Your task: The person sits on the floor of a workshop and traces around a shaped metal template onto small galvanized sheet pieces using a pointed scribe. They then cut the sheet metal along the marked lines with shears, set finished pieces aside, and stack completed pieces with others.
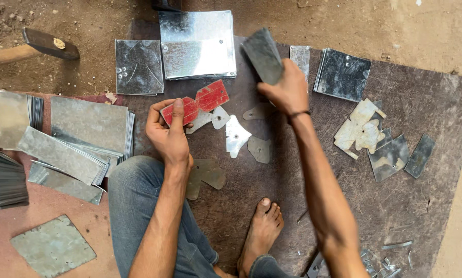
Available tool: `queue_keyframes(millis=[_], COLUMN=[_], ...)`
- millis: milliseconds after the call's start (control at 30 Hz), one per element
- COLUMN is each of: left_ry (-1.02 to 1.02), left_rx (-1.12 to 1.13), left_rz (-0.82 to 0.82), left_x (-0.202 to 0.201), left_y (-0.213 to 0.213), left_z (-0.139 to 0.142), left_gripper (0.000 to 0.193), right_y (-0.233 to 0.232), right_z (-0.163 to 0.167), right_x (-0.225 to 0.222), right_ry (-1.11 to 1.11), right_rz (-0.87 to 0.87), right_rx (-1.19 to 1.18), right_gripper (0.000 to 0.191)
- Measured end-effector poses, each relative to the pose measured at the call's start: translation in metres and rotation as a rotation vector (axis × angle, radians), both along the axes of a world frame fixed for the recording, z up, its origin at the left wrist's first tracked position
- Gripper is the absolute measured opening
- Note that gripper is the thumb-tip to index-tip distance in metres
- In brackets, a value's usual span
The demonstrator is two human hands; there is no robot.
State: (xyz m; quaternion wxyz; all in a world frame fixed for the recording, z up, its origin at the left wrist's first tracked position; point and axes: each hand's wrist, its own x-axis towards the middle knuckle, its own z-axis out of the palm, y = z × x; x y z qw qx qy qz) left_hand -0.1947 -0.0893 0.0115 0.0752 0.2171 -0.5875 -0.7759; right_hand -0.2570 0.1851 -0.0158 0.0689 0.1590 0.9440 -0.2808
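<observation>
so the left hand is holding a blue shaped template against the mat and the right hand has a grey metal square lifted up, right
Not quite: the shaped template in the left hand is red, not blue, as the head view shows. The rest stands: it lies against the dark mat, and the right hand has a grey metal square lifted up.

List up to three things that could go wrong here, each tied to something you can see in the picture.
1. Both hands are bare: the right hand grips a grey metal sheet and the left hand a red cutout, so the edges could cut.
2. The bare foot rests near offcuts, which might pierce it.
3. The leaning stack could slide.
</observation>
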Motion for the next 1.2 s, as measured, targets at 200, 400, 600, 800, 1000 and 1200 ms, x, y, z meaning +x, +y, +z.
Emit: queue_keyframes(millis=[200,400,600,800,1000,1200], left_ry=[0.034,0.084,0.082,0.052,-0.09,-0.286], left_rx=[0.007,-0.064,-0.075,-0.024,0.181,0.007], left_rz=[-0.009,-0.125,-0.15,-0.253,-0.38,-0.782], left_x=[0.004,0.018,0.027,0.037,0.059,0.124], left_y=[0.002,0.027,0.023,0.028,0.045,0.079], left_z=[-0.003,-0.006,-0.012,-0.02,0.006,0.016], left_gripper=[0.015,0.013,0.011,0.015,0.017,0.025], right_y=[0.079,0.102,0.094,0.099,0.103,0.056], right_z=[0.036,0.034,0.038,0.036,0.049,0.056], right_x=[0.108,0.172,0.218,0.238,0.273,0.326], right_ry=[-0.001,0.278,0.31,0.368,0.417,0.28], right_rz=[0.078,0.111,-0.066,-0.237,-0.448,-0.456], right_rx=[-0.029,0.147,0.329,0.143,-0.331,-0.861], right_gripper=[0.06,0.068,0.064,0.054,0.038,0.053])
